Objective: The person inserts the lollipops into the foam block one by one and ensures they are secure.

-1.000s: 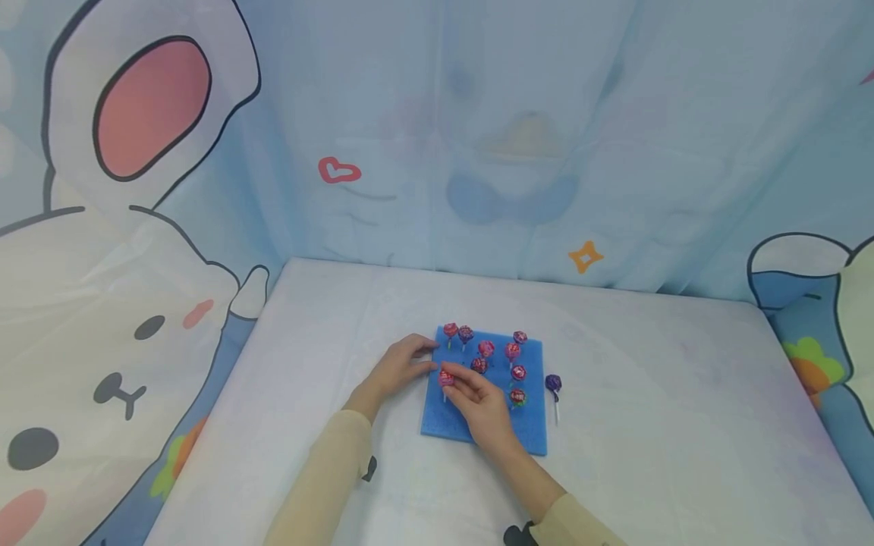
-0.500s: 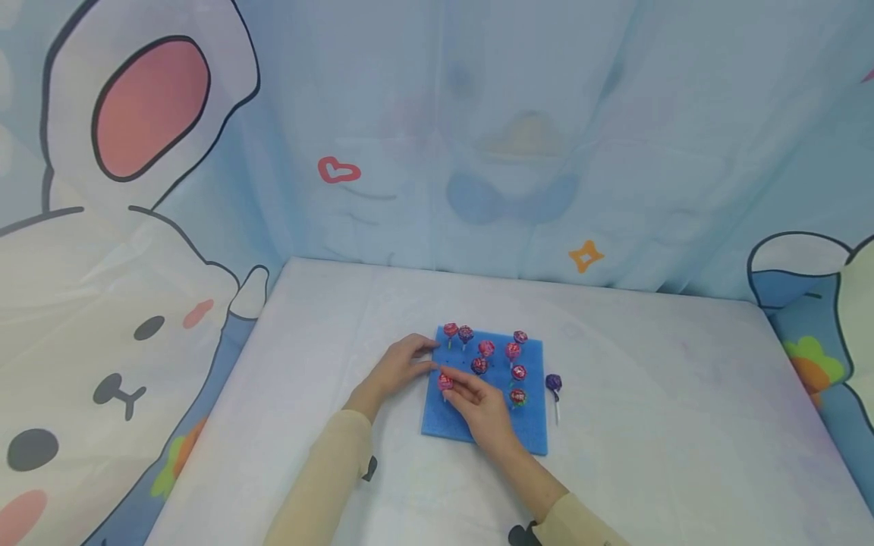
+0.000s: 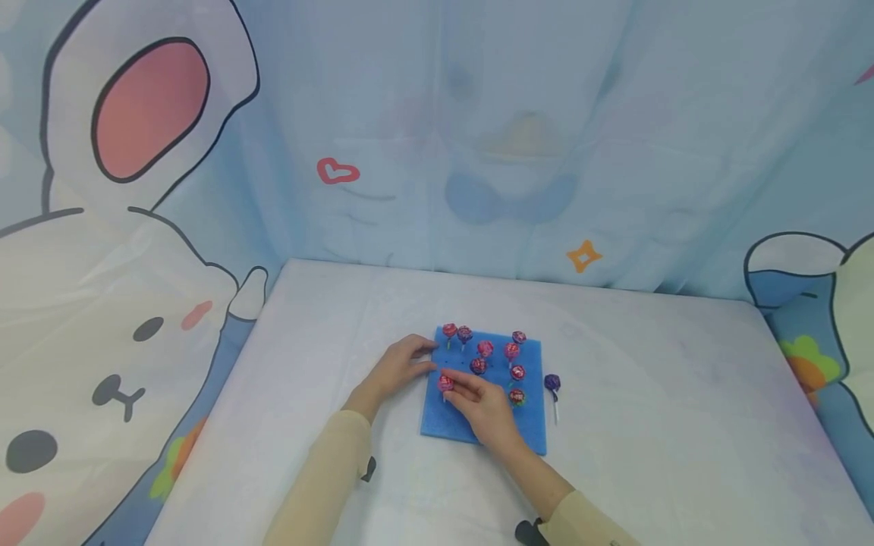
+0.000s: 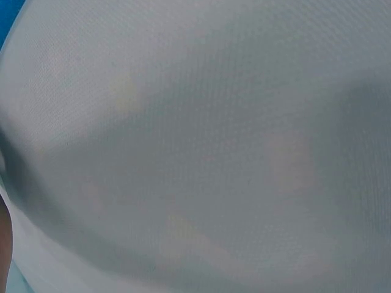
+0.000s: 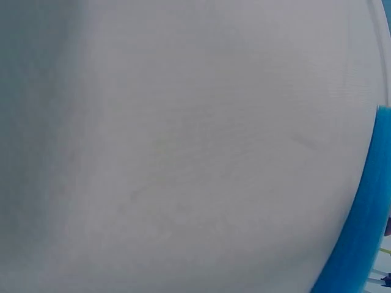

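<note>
My right hand (image 3: pixel 488 409) pinches the head of a pinkish-red wrapped lollipop (image 3: pixel 445 383) between thumb and fingers. The lollipop stands upright over the left part of a blue foam board (image 3: pixel 440 423), its stick pointing down. My left hand (image 3: pixel 398 365) rests its fingertips and thumb at the board's left edge and holds no lollipop. Several other lollipops stand upright in the board, among them a red one (image 3: pixel 517 396) on the right and a dark purple one (image 3: pixel 464 334) at the back. The right wrist view catches just the board's side (image 5: pixel 360 244).
A loose purple lollipop (image 3: pixel 552 383) lies on the white tablecloth (image 3: pixel 655 409), just right of the board. Small dark holes show in the board's surface behind the right hand. A light blue printed curtain (image 3: pixel 382 227) closes off the back and sides of the table.
The pinched lollipop has sunk slightly toward the board along with my right hand's fingers. My left hand has stayed at the board's edge.
</note>
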Demonstrator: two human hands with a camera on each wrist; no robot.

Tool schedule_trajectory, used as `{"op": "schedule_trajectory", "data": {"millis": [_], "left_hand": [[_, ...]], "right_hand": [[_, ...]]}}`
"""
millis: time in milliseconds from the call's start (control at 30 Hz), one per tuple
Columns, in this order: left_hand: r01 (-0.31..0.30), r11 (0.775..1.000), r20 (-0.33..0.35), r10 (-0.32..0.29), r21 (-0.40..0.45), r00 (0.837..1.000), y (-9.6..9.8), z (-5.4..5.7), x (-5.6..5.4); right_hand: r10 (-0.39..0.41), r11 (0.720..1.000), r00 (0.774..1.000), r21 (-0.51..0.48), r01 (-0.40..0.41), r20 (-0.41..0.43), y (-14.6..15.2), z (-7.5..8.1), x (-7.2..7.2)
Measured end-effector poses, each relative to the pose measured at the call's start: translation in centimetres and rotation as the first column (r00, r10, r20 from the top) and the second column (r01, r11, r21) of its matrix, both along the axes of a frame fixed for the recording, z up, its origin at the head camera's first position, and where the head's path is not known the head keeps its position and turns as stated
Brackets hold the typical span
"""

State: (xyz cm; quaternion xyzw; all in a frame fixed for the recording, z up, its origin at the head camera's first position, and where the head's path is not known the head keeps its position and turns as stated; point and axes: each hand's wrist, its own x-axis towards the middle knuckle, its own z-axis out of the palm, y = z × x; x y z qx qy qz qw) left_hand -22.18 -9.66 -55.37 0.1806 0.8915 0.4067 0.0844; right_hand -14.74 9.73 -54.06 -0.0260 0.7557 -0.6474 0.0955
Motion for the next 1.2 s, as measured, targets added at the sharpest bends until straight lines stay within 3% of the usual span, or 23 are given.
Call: {"op": "schedule_trajectory", "data": {"millis": [300, 800, 967, 1200], "left_hand": [[0.013, 1.000, -0.018, -0.012, 0.023, 1.000, -0.1, -0.1, 0.1], [0.019, 0.998, -0.019, -0.018, 0.051, 1.000, -0.2, -0.3, -0.1], [0.014, 0.999, -0.012, -0.014, 0.042, 1.000, -0.2, -0.3, -0.1], [0.022, 0.998, -0.011, -0.021, 0.060, 1.000, -0.2, -0.4, -0.2]], "right_hand": [[0.012, 1.000, 1.000, -0.029, -0.011, 0.008, 0.1, 0.3, 0.4], [0.110, 0.993, 0.993, -0.043, -0.112, -0.037, 1.2, 0.4, 0.5], [0.087, 0.996, 0.994, -0.013, -0.088, -0.062, 1.7, 1.5, 0.5], [0.082, 0.996, 0.992, 0.042, -0.078, -0.101, 3.0, 4.4, 0.6]]}}
